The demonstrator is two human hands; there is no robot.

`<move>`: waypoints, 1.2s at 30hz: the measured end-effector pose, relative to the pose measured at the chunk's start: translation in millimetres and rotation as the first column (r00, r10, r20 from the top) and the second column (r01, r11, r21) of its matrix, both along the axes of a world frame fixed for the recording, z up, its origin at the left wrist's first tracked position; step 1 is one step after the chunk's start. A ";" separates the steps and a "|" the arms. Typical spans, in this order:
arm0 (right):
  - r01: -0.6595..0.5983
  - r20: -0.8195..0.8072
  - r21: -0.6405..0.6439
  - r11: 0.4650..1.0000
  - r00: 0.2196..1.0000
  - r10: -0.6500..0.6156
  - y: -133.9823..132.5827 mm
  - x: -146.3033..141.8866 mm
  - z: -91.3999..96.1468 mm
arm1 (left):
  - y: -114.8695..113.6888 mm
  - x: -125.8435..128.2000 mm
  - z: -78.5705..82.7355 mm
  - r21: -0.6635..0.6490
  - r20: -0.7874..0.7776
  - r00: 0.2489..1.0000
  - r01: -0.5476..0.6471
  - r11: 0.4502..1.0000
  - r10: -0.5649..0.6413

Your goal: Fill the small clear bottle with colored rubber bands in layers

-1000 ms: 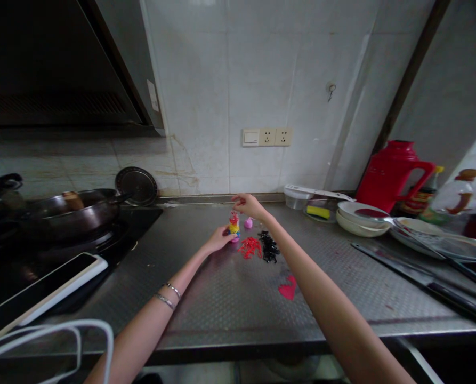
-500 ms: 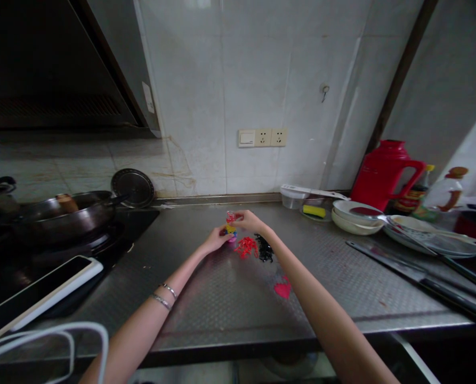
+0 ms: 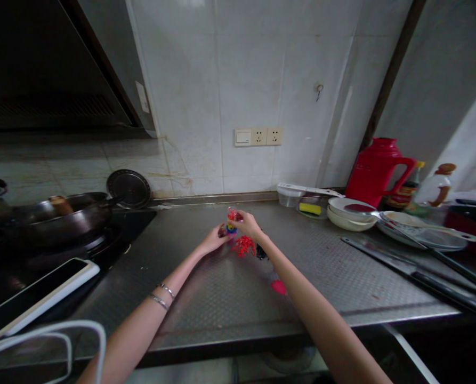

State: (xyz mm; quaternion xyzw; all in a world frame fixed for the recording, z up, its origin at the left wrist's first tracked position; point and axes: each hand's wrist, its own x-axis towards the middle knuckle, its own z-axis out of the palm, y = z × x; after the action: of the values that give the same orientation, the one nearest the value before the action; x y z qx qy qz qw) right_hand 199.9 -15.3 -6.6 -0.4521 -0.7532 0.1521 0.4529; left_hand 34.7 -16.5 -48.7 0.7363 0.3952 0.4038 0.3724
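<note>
A small stack of coloured toy pieces (image 3: 232, 221), red on top with yellow and blue below, stands on the steel counter (image 3: 341, 277). My left hand (image 3: 211, 242) grips its base with closed fingers. My right hand (image 3: 249, 225) pinches the top of the stack. Just to the right lie a pile of small red pieces (image 3: 243, 246) and a pile of black pieces (image 3: 261, 252), partly hidden by my right forearm. A red heart-shaped piece (image 3: 278, 287) lies nearer to me beside that forearm.
A wok (image 3: 57, 213) sits on the stove at left, a round lid (image 3: 128, 188) leaning behind it. A tablet (image 3: 33, 298) lies at front left. Bowls and plates (image 3: 352, 213), a red jug (image 3: 376, 168), bottles and long utensils (image 3: 413, 269) crowd the right side.
My right hand came down from above the stack and closed on its top. The pink piece behind the stack is no longer seen. The camera drifted slightly.
</note>
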 end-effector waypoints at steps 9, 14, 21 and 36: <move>0.147 -0.109 0.022 0.989 0.983 -0.144 13.3 23.7 -15.9 | 0.2 -3.1 -2.0 0.156 -0.287 0.949 -0.088 0.984 0.130; 0.125 -0.102 0.001 0.992 0.987 -0.124 13.7 24.7 -19.5 | -7.3 -1.3 3.4 0.215 -0.345 0.930 -0.056 0.975 0.130; 0.106 -0.103 -0.024 0.994 0.989 -0.108 13.7 27.8 -22.5 | -17.3 7.9 5.8 0.331 -0.412 0.898 -0.010 0.943 0.154; 0.046 -0.117 -0.001 0.999 0.992 -0.046 9.4 29.4 -23.7 | -13.6 49.9 1.6 0.387 -0.436 0.893 0.073 0.919 0.112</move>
State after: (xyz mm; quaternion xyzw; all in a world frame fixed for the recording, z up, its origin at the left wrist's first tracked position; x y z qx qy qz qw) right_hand 229.2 -5.9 -30.3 -0.4593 -0.7149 0.1673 0.5000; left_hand 84.7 -30.2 -47.0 0.8650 0.3887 0.2973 0.1110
